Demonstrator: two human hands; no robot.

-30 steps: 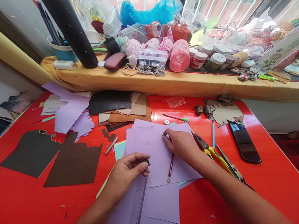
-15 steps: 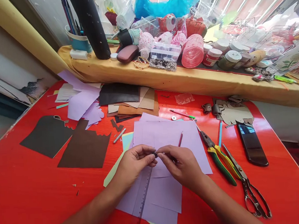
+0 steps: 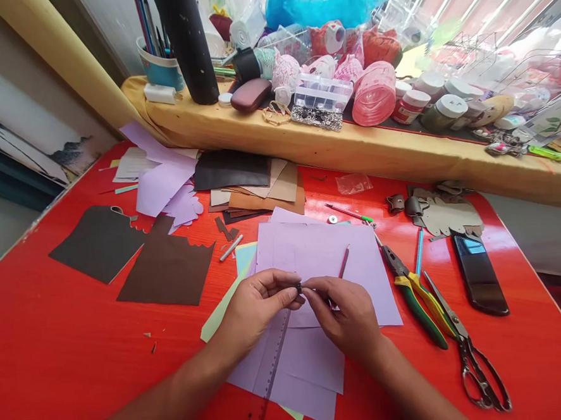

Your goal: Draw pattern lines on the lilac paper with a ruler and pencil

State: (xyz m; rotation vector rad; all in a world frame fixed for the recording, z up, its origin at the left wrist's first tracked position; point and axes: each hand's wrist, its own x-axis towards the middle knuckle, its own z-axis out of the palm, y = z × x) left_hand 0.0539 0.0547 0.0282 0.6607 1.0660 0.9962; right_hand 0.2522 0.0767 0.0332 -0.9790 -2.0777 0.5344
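My left hand (image 3: pixel 262 303) and my right hand (image 3: pixel 346 310) meet over the middle of the table. Between their fingertips is a small dark piece (image 3: pixel 298 288), too small and too covered to name. Both hands are closed in a pinch on it. Under them lie stacked sheets of purple paper (image 3: pixel 318 356), with a clear ruler (image 3: pixel 273 359) running down from below the left hand. A dark red pencil (image 3: pixel 344 261) rests on the top sheet, just beyond my right hand.
On the right lie pliers (image 3: pixel 416 297), scissors (image 3: pixel 470 350) and a black phone (image 3: pixel 480 274). Brown leather pieces (image 3: pixel 167 267) spread out at the left. Stacked leather sheets (image 3: pixel 233 170) sit at the back, below a crowded ledge (image 3: pixel 352 143) with jars and bags.
The whole view has shifted slightly, so things appear a little further right. Both hands keep their pinch on the small dark piece, with hardly any change between them.
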